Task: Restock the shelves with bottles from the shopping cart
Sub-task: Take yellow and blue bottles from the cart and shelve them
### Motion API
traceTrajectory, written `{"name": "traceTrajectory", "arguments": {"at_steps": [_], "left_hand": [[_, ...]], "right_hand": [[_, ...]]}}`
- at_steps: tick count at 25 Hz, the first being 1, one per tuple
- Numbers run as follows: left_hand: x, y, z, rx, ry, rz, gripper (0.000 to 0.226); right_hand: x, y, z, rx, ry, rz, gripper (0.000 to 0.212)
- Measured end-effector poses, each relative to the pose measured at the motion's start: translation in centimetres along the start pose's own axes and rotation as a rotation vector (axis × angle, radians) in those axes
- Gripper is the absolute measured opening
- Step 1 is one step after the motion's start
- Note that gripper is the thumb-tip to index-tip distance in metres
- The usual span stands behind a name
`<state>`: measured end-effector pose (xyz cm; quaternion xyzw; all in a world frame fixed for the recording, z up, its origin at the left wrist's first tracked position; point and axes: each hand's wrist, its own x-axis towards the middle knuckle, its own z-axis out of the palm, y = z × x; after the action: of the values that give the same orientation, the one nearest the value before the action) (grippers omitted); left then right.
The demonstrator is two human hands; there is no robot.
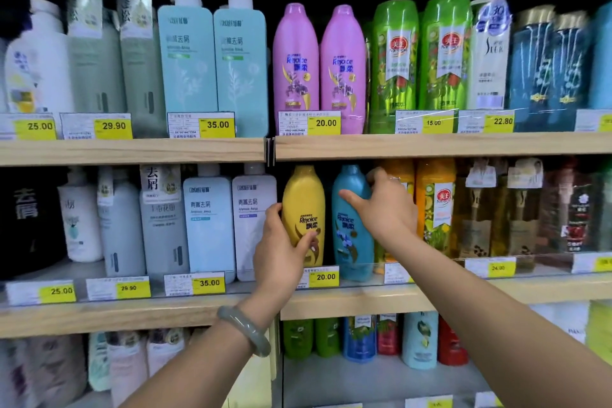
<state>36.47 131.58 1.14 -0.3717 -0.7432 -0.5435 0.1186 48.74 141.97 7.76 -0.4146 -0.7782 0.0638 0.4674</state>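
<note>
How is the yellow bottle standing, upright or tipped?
Upright: the yellow bottle has its cap pointing up; the left hand grips its side.

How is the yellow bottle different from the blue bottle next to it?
The left hand grips the yellow bottle around its middle; the right hand grips the blue bottle nearer its top. The yellow bottle is to the left of the blue bottle. Both say Rejoice, have the same shape and are on the same shelf.

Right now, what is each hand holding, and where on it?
The left hand grips the yellow bottle round its middle; the right hand grips the blue bottle round its upper body.
</note>
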Motion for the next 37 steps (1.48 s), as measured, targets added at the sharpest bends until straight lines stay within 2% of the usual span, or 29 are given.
{"name": "traceTrajectory", "arguments": {"at_steps": [7, 18, 25, 29, 37], "left_hand": [[-0.1, 0.3, -1.1, 0.302, 0.012, 0.088, 0.066], [-1.1, 0.0, -0.8, 0.236, 0.041, 0.152, 0.068], [-3.7, -0.3, -0.5, 0.165, -0.004, 0.172, 0.073], [-5.0, 0.7, 0.4, 0.135, -0.105, 0.081, 0.082], [-4.2, 0.2, 0.9, 0.111, -0.170, 0.015, 0.088]], "right_hand": [[0.4, -0.3, -0.7, 0.002, -0.031, 0.111, 0.060], [0.5, -0.3, 0.6, 0.022, -0.055, 0.010, 0.058], [-0.9, -0.3, 1.3, 0.028, -0.050, -0.004, 0.056], [-2.0, 0.1, 2.1, -0.059, -0.035, -0.015, 0.064], [-2.4, 0.8, 2.3, 0.019, -0.093, -0.072, 0.063]]}}
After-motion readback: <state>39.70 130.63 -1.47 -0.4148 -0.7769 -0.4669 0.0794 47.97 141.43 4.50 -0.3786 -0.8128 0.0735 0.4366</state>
